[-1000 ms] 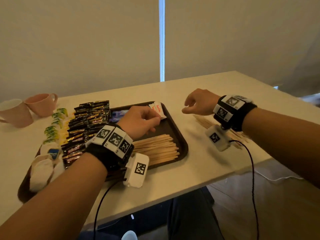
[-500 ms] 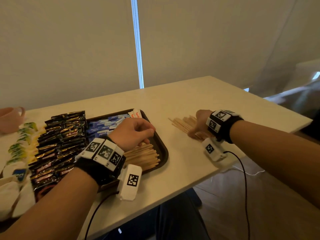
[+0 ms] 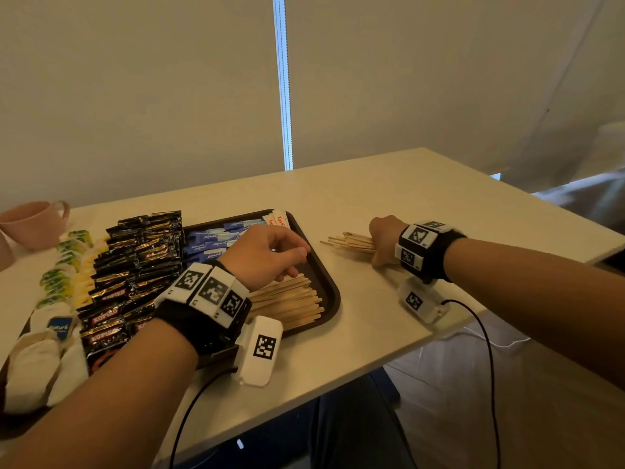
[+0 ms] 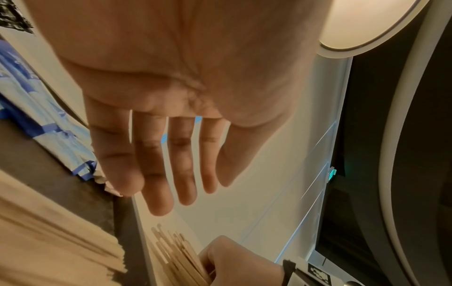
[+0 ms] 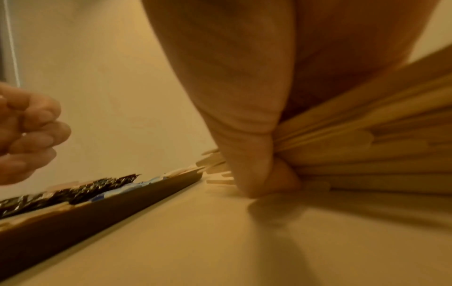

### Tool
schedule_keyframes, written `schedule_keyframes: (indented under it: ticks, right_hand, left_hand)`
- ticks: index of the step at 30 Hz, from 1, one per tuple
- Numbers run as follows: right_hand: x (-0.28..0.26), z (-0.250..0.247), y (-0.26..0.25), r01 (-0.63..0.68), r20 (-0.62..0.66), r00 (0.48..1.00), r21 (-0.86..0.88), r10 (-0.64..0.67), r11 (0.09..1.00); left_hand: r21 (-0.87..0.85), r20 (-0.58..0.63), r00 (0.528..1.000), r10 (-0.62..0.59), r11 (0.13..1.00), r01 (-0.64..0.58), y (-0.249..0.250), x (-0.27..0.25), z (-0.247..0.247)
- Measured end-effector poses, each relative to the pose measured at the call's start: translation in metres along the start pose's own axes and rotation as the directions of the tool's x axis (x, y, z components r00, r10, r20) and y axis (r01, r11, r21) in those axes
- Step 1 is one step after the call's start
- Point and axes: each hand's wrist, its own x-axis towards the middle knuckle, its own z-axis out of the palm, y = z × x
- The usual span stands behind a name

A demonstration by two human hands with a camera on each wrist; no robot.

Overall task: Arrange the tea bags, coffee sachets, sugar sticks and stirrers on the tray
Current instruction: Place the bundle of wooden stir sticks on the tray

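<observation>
Our right hand [image 3: 384, 240], which a second ago hung in the air to the right of the tray [image 3: 329, 282], is now down on the table [image 3: 389, 191] and curled round the loose stirrers [image 3: 351, 241] lying there, thumb pinching the bundle against the tabletop. Our left hand [image 3: 267, 255] has stayed over the tray's right end, above the stirrers already laid there [image 3: 291, 301], fingers relaxed and holding nothing. We judge the last bundle is about to go onto the tray, nearly finishing the arrangement.
</observation>
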Motion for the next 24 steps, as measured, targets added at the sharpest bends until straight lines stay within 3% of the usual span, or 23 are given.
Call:
schedule_keyframes:
  ticks: [5, 10, 13, 15, 18, 21, 24]
  right_hand:
    - [0.002, -0.002, -0.002, 0.041, 0.02, 0.999, -0.069, -0.04, 0.997]
    - [0.007, -0.002, 0.006, 0.033, 0.039, 0.999, -0.003, -0.032, 0.999]
    - [0.008, -0.012, 0.008, 0.03, 0.001, 1.0, 0.114, -0.03, 0.993]
    - [0.006, -0.026, 0.006, 0.084, -0.063, 0.996, 0.287, -0.069, 0.954]
    - [-0.007, -0.046, -0.008, 0.298, -0.271, 0.946, 0.506, -0.178, 0.81]
    - [-0.03, -0.054, -0.043, 0.539, -0.487, 0.829, 0.568, -0.274, 0.622]
    - [-0.046, -0.05, -0.077, 0.643, -0.55, 0.766, 0.668, -0.334, 0.375]
  left_hand:
    - [-0.005, -0.005, 1.0, -0.008, 1.0, 0.008, 0.002, 0.0, -0.003]
    - [0.011, -0.002, 1.0, -0.016, 1.0, 0.016, 0.0, 0.0, -0.005]
    - [0.017, -0.004, 1.0, -0.023, 1.0, 0.023, 0.0, 0.001, -0.007]
    - [0.004, -0.022, 0.999, -0.028, 1.0, 0.028, 0.0, 0.002, -0.009]
    - [-0.025, -0.077, 0.997, -0.014, 1.0, 0.012, 0.001, 0.004, -0.015]
    - [-0.123, -0.195, 0.981, 0.004, 0.992, -0.028, 0.008, 0.005, -0.021]
    - [-0.128, -0.283, 0.955, 0.089, 0.983, -0.13, 0.015, -0.002, -0.028]
